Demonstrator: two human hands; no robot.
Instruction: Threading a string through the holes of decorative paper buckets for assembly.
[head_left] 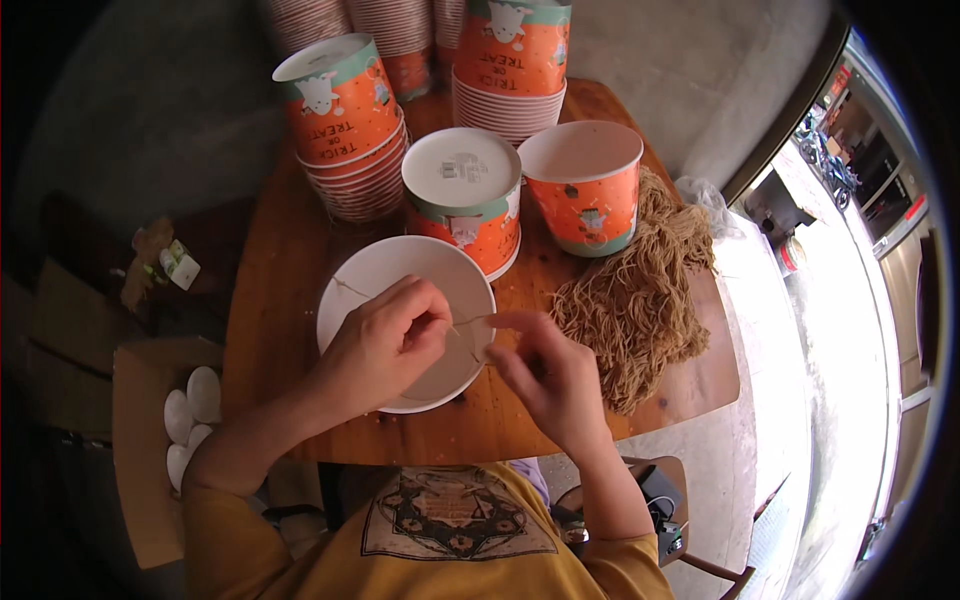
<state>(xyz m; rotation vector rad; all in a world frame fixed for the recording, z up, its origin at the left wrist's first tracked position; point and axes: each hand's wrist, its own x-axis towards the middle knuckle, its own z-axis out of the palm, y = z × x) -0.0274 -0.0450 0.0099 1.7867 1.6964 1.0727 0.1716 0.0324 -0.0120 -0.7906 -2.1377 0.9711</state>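
A paper bucket [345,325] stands mouth up at the table's near edge, its white inside facing me. Over its mouth, my left hand [395,335] is closed, thumb and forefinger pinching a thin tan string [462,322]. Another bit of string shows by the bucket's far left rim. At the bucket's right rim is my right hand [550,375], thumb and forefinger apart, the string reaching close to the forefinger's tip. Right of that hand lies a heap of tan strings [640,310].
Behind stand an upside-down orange bucket [465,235], an upright orange bucket [585,205], and stacks of nested buckets [345,120]. A cardboard box [145,430] with white rounded pieces sits below left. A stool [670,500] bearing dark objects is below right.
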